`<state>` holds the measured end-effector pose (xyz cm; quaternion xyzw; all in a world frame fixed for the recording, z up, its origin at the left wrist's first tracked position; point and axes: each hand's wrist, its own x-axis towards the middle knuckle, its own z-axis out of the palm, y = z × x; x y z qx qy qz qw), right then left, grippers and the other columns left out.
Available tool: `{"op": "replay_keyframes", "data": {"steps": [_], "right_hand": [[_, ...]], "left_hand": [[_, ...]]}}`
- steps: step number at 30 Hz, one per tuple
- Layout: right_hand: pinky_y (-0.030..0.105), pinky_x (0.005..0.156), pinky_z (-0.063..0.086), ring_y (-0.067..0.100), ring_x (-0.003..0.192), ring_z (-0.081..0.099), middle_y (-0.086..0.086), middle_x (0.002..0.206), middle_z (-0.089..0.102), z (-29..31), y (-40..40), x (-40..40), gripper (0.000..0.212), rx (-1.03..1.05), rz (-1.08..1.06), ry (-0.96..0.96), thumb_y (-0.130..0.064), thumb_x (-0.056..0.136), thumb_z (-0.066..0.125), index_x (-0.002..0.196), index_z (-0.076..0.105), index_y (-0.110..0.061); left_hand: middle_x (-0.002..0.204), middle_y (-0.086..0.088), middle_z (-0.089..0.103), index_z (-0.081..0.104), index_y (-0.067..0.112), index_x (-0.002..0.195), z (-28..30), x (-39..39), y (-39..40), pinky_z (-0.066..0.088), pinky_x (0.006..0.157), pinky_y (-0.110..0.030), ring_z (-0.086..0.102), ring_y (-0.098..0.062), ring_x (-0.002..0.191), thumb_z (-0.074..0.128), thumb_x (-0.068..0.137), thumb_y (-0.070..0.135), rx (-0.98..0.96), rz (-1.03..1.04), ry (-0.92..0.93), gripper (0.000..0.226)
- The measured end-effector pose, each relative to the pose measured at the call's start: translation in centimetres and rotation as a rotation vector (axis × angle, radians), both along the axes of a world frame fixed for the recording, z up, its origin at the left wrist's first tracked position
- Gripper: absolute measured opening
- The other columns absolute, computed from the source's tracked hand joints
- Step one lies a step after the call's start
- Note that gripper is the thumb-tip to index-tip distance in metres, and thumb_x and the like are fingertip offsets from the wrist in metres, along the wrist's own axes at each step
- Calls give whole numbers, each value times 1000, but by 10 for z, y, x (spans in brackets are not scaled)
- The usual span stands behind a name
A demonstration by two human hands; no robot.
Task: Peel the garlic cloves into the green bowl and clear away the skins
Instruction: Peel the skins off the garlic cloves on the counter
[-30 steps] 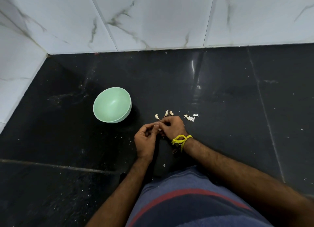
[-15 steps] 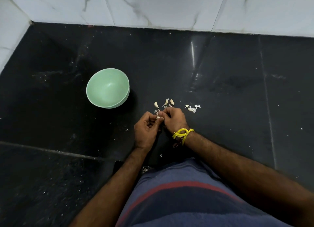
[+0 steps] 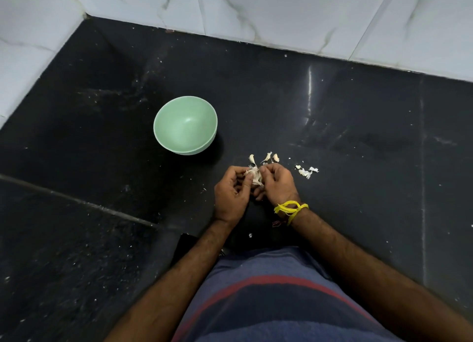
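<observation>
Clearly, I was in the peeling step: my left hand (image 3: pixel 231 197) and right hand (image 3: pixel 277 184) were drawn together low over the glossy black stone counter (image 3: pixel 358 126), both gripping one small white papery garlic piece (image 3: pixel 254 175) between them. The left thumb and fingers curled round its near side, and the right fingertips pinched at its top edge, apparently at a flap of skin. Whether it was a single clove or a small cluster, I could not tell.

The round pale green plastic bowl (image 3: pixel 163 122) stood well apart, up and to my left, with nothing visible inside it, so by my reckoning no clove had been finished. Three loose white garlic bits (image 3: pixel 267 157) lay just beyond my fingertips, and a small heap of torn white skin flakes (image 3: pixel 307 172) sat to the right of my hand with the yellow thread wristband (image 3: pixel 290 209).

The next move, I judged, called for stripping the skin off while the left hand held firm, then carrying the bare clove to the bowl. Clearing the skins came last.
</observation>
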<state>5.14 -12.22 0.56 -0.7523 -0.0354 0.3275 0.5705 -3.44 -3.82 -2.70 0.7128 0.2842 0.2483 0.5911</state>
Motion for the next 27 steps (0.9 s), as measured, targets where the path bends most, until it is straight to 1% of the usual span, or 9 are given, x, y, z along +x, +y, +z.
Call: {"op": "replay_keyframes", "data": {"steps": [4,6,9,11,15,19,21,24,27], "right_hand": [[26,42,49,19,45,60,14,66,64,2,-9,5,12,-81,-61,-99,-18,99,52,91,53,-8],[25,44,51,16,48,61,15,73,65,2,-12,10,8,-101,-73,-153,-12,97,53,90,53,-12],[29,61,57,16,63,65,7,81,69,4,-10,16,9,-194,-6,-330,-6,91,61,89,61,-15],[26,73,52,14,74,62,2,84,69,7,-8,18,4,-276,93,-496,-10,86,68,87,70,-14],[22,74,42,13,81,56,0,88,63,13,-4,17,8,-319,158,-660,-21,85,70,88,76,-17],[17,69,46,8,73,62,-2,79,71,10,-2,11,8,-246,131,-495,-24,84,71,87,75,-17],[22,68,53,13,70,66,4,79,73,7,-2,7,13,-174,127,-358,-22,87,70,91,75,-11],[33,56,60,20,56,68,12,71,71,5,-4,3,14,-55,95,-194,-15,92,63,92,71,-4],[35,56,61,21,56,69,11,68,71,1,-4,2,13,-35,69,-190,-12,93,60,91,70,-5]], "left_hand": [[81,-3,73,67,10,102,-1,1,0,59,61,-30,70,-18,67,66,95,10,-41,34,-5,7],[82,-3,73,67,12,103,1,1,-2,58,60,-27,69,-15,64,65,96,7,-72,38,0,9],[87,-4,74,68,15,104,2,2,-2,59,62,-26,68,-12,63,64,96,6,-91,33,12,13],[91,-5,75,70,19,104,2,1,-2,61,65,-31,70,-16,65,65,95,7,-94,23,14,15],[96,-6,77,72,11,109,2,0,0,62,73,-34,73,-17,75,67,94,6,-131,17,17,17],[98,-15,76,70,0,110,6,2,3,59,72,-26,72,-17,82,67,92,2,-227,15,4,19],[98,-19,75,71,1,107,7,3,3,58,71,-24,71,-16,81,66,92,2,-260,10,2,16],[99,-17,75,72,6,106,5,1,5,60,78,-31,71,-22,86,65,94,6,-269,-16,10,14],[100,-14,76,73,7,106,8,2,5,61,83,-36,72,-26,92,70,88,15,-264,-55,22,20]]}}
